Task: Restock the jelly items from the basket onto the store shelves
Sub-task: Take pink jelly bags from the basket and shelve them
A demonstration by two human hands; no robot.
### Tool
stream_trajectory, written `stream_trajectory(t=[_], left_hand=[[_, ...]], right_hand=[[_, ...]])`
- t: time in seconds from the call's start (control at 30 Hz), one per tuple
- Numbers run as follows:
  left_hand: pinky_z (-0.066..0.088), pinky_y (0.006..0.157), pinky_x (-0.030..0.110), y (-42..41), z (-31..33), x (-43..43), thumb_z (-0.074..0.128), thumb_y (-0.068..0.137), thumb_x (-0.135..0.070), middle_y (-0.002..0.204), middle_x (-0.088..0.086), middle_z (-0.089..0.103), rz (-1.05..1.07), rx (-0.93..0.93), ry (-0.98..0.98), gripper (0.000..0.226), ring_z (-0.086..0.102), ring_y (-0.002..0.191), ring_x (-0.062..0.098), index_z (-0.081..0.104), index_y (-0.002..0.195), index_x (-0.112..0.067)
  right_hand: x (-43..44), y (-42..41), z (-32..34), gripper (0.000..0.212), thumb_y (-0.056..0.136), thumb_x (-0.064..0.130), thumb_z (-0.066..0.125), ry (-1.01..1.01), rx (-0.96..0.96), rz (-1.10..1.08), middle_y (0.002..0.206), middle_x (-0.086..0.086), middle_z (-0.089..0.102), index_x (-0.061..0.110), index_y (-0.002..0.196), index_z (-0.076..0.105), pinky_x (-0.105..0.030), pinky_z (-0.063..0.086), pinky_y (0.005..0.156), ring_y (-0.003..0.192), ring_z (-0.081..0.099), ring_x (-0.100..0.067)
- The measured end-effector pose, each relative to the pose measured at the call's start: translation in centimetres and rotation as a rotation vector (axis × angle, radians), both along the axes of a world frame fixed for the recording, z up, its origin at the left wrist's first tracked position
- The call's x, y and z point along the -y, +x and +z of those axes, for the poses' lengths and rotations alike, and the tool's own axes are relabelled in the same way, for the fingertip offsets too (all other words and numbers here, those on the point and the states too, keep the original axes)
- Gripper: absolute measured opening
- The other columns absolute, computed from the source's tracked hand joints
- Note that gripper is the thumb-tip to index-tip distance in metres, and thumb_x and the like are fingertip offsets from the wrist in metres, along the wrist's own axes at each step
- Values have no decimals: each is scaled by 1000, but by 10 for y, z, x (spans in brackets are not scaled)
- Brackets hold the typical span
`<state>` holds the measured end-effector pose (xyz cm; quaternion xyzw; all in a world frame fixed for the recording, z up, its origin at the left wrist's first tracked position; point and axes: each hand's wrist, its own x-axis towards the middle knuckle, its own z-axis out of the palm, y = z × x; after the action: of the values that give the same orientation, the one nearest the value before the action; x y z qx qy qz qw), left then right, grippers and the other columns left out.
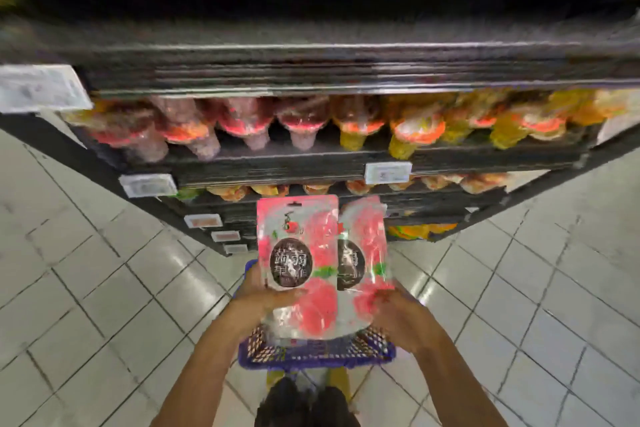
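Note:
Two pink jelly pouches with dark round labels are held upright side by side above the blue basket (315,355) on the floor. My left hand (265,300) grips the left pouch (298,253) at its lower edge, thumb across the front. My right hand (398,308) holds the right pouch (363,246) at its lower right corner. The right pouch lies partly behind the left one. The shelves (311,163) stand straight ahead, and the view is blurred by motion.
A dark shelf unit fills the upper half, with rows of red and yellow jelly cups (242,125) on the middle shelf and orange packs (381,184) lower down. White price tags (388,172) hang on the shelf edges. Pale floor tiles lie on both sides.

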<state>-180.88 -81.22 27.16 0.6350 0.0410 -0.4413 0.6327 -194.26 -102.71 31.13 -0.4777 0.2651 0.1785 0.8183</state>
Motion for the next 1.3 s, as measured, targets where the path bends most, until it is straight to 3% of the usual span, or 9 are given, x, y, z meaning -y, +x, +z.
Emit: stream_trajectory(t=[0.07,0.13,0.37,0.53,0.6,0.87,1.0,1.17,1.3], left_hand=[[58,79,32,5,40,4,100,31,-12,108,12,73,-25,78,-26,107,70,98,23,53,127,-5],[57,70,23,13,75,7,96,38,-6,98,2,77,-42,138,-58,93,73,91,14,57,122,-10],[57,62,27,24,188,25,98,27,-44,101,-4,76,-1,350,-177,95,73,90,16,60,112,-25],[58,63,26,32,265,33,89,47,-34,99,3,77,-17,501,-306,54,74,90,22,72,98,-32],[58,63,27,32,294,38,88,52,-35,99,3,77,-83,566,-350,46,74,89,20,72,95,-38],[60,75,39,35,360,83,88,54,-34,102,5,75,-72,714,-436,61,73,94,24,65,109,-20],[59,69,29,37,374,117,86,62,-26,101,4,76,-78,732,-456,48,73,92,23,68,105,-21],[59,69,32,36,388,156,88,49,-38,99,6,76,-60,730,-468,57,74,90,24,71,101,-22],[60,73,36,41,397,183,93,54,-33,101,7,76,-2,745,-470,64,73,92,25,67,109,-15]], right_hand=[[8,-7,23,58,53,34,92,107,117,-93,94,-2,75,21,106,74,-39,53,80,85,70,-19],[9,-2,62,86,48,26,97,-89,76,-156,95,-9,75,7,123,59,-41,58,74,87,72,-25],[1,13,164,45,60,14,86,-378,242,-376,92,-7,77,15,102,72,-27,57,66,83,74,-21],[10,10,223,44,61,20,87,-383,433,-543,99,-11,75,25,103,72,-50,59,69,85,74,-29],[16,8,240,52,66,14,82,-405,496,-636,107,-15,73,16,115,66,-47,59,77,96,71,-31],[60,-3,296,67,57,12,84,-568,574,-818,103,-20,73,-2,118,58,-36,59,67,92,72,-35],[86,0,310,74,55,15,84,-550,614,-840,108,-22,71,-2,121,58,-45,59,81,96,71,-36],[132,1,327,66,58,17,92,-638,601,-824,100,-16,75,-1,115,63,-41,60,78,95,71,-37],[168,9,345,69,60,23,92,-694,594,-764,106,-15,73,4,118,61,-54,55,90,99,71,-34]])
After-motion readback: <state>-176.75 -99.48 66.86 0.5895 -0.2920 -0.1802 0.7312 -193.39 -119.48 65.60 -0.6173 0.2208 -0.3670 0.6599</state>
